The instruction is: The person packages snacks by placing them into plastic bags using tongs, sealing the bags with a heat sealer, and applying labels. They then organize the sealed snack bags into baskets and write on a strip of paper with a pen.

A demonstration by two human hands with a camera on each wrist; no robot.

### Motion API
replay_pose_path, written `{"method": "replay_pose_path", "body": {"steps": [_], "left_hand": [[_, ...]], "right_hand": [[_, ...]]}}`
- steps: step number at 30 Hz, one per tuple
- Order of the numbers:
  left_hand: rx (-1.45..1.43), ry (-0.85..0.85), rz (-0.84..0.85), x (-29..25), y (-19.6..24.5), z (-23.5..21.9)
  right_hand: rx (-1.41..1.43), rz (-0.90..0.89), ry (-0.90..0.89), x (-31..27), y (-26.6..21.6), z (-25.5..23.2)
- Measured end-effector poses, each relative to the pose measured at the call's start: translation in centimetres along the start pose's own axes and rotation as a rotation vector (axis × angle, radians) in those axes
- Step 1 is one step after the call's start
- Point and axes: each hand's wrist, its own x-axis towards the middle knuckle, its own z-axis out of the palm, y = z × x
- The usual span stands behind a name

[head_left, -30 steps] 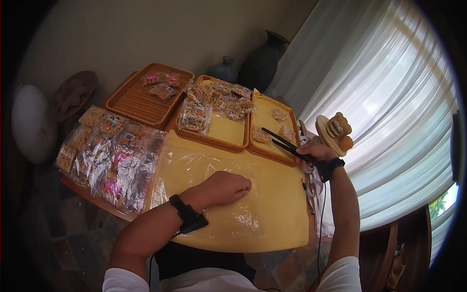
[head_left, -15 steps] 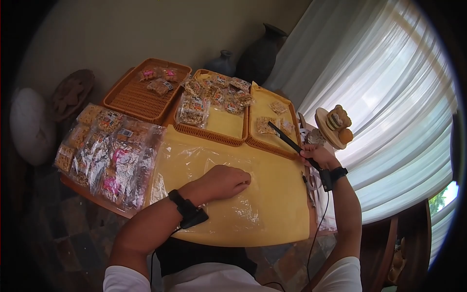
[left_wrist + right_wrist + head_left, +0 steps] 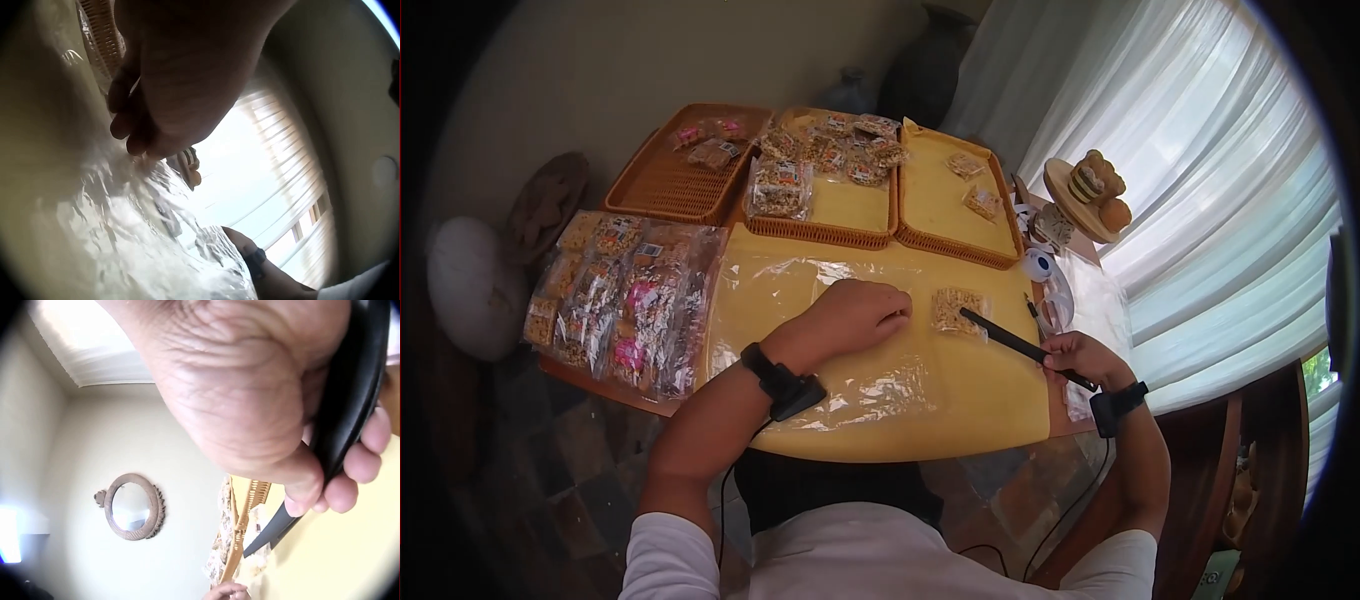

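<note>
My right hand [image 3: 1090, 360] grips black tongs [image 3: 1022, 345], thumb and fingers wrapped round the handles in the right wrist view. At the tongs' tips is a clear-wrapped, pale nutty snack square [image 3: 956, 306], over the yellow cloth [image 3: 990, 400] and just right of my left hand [image 3: 848, 318]. A large clear plastic bag [image 3: 870, 390] lies flat under the left hand. The left fingers [image 3: 128, 122] are curled, their tips at the crinkled film in the left wrist view. Two wrapped snack squares [image 3: 980, 202] lie in the right wicker basket [image 3: 955, 245].
The middle basket [image 3: 820, 233] holds several wrapped snacks, and the left basket [image 3: 665, 190] a few with pink labels. Filled clear bags [image 3: 615, 300] cover the table's left end. On the right are a tape roll [image 3: 1038, 265] and a wooden plate of ornaments [image 3: 1085, 200].
My right hand has moved back toward me with the tongs, carrying a snack square out of the right basket to beside the left hand. The left hand stays on the bag.
</note>
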Motion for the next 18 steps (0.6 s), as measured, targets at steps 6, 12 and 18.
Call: {"method": "replay_pose_path", "body": {"steps": [6,12,18], "left_hand": [[0.140,-0.031,0.049,4.0,2.1,-0.8],[0.234,-0.024,0.009,6.6,1.5,-1.1],[0.267,-0.032,0.014,7.1,1.9,-0.2]], "right_hand": [[-0.202,-0.080,-0.256,2.3,-3.4,3.6],[-0.428,-0.030,-0.196,3.2,-7.0,1.7],[-0.377,-0.144,-0.300,7.5,-6.8,3.1]]}}
